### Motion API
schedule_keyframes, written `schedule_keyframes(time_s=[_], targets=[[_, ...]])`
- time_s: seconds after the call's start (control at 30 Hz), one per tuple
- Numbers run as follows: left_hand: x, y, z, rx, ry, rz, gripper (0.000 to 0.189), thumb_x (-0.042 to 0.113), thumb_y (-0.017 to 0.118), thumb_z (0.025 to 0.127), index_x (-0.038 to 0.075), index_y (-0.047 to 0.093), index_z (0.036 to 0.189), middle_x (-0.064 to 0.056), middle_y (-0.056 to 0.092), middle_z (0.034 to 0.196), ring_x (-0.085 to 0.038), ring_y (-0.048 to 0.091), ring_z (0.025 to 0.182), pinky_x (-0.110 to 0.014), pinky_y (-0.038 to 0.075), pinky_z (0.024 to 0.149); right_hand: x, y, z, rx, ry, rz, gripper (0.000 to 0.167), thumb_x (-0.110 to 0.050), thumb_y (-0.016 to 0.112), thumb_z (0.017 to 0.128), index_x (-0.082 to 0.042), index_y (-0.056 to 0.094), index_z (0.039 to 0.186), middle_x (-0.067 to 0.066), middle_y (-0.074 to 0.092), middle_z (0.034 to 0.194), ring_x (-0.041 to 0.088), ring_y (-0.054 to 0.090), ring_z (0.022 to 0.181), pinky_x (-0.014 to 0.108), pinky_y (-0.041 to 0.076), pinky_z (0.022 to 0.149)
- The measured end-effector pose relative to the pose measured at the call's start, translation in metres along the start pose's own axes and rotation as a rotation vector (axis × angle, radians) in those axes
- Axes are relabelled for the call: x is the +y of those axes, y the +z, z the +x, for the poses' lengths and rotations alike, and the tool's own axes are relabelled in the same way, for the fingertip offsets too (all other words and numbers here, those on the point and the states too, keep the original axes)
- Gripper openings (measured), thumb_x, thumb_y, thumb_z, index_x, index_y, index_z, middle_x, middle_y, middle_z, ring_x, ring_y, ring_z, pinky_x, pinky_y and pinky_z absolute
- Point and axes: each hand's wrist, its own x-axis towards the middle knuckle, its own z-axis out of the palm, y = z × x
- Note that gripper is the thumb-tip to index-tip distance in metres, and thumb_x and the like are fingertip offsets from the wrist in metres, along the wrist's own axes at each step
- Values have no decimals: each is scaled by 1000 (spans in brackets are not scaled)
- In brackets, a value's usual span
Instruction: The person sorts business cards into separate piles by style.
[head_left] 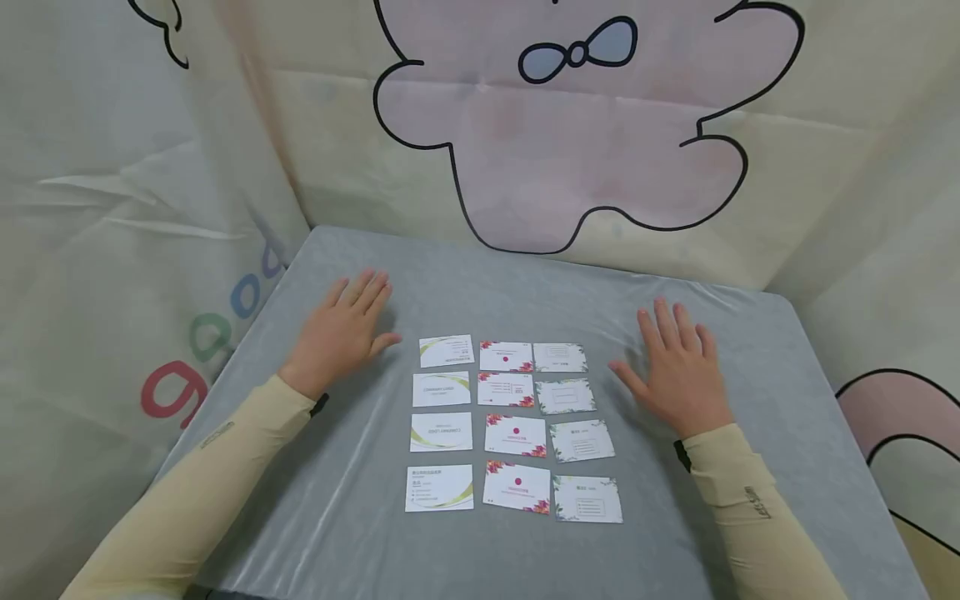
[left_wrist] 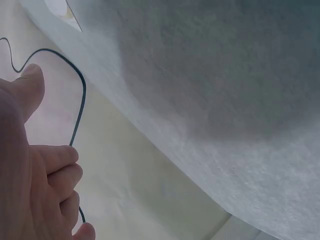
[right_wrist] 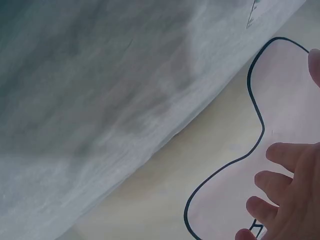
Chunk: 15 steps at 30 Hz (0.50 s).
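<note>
Creased, cream-coloured fabric (head_left: 330, 117) hangs behind a table (head_left: 337, 517), printed with a pink, black-outlined shape (head_left: 525, 183) and a bow (head_left: 577, 54); coloured letters (head_left: 227, 331) on the left side spell "good". Smooth grey cloth (head_left: 495, 283) covers the round-cornered table. Beige sleeves (head_left: 225, 467) cover both forearms. Left hand (head_left: 337, 342) and right hand (head_left: 678, 379) are empty, fingers released and extended, either side of twelve rectangular cards (head_left: 516, 435). These lie flat on the table in three columns of four: yellow-green curves left, red flowers centre, leafy corners right. One left-column card reads "COMPANY LOGO"; smaller print is illegible.
</note>
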Motion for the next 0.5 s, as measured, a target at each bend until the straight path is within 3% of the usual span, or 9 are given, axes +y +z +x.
schedule_keyframes(time_s=[0.2, 0.33, 0.43, 0.5], targets=[[8, 3, -1, 7, 15, 1, 85, 57, 64, 104, 0, 44, 163, -16, 41, 172, -34, 34, 164, -55, 26, 134, -19, 5, 12, -62, -45, 91, 91, -56, 69, 99, -5, 38, 167, 22, 33, 175, 47, 30, 161, 68, 27, 122], [15, 3, 1, -50, 40, -22, 85, 59, 60, 105, 1, 41, 165, -15, 39, 174, -34, 32, 165, -54, 25, 135, -51, 2, 33, -157, -114, 232, 86, -53, 66, 104, -7, 35, 169, 18, 31, 177, 43, 29, 163, 67, 26, 125], [22, 4, 5, -119, 70, -128, 81, 55, 61, 107, 0, 43, 164, -17, 42, 172, -35, 34, 164, -53, 26, 135, -82, 3, 54, -225, -189, 285, 80, -49, 69, 103, -9, 42, 166, 15, 39, 174, 38, 35, 162, 65, 27, 127], [27, 8, 10, -133, 102, -263, 71, 47, 67, 105, 0, 53, 157, -18, 55, 162, -35, 50, 154, -52, 37, 129, -104, 7, 68, -267, -245, 297, 73, -47, 71, 103, -11, 49, 162, 13, 47, 170, 36, 42, 158, 63, 29, 126]])
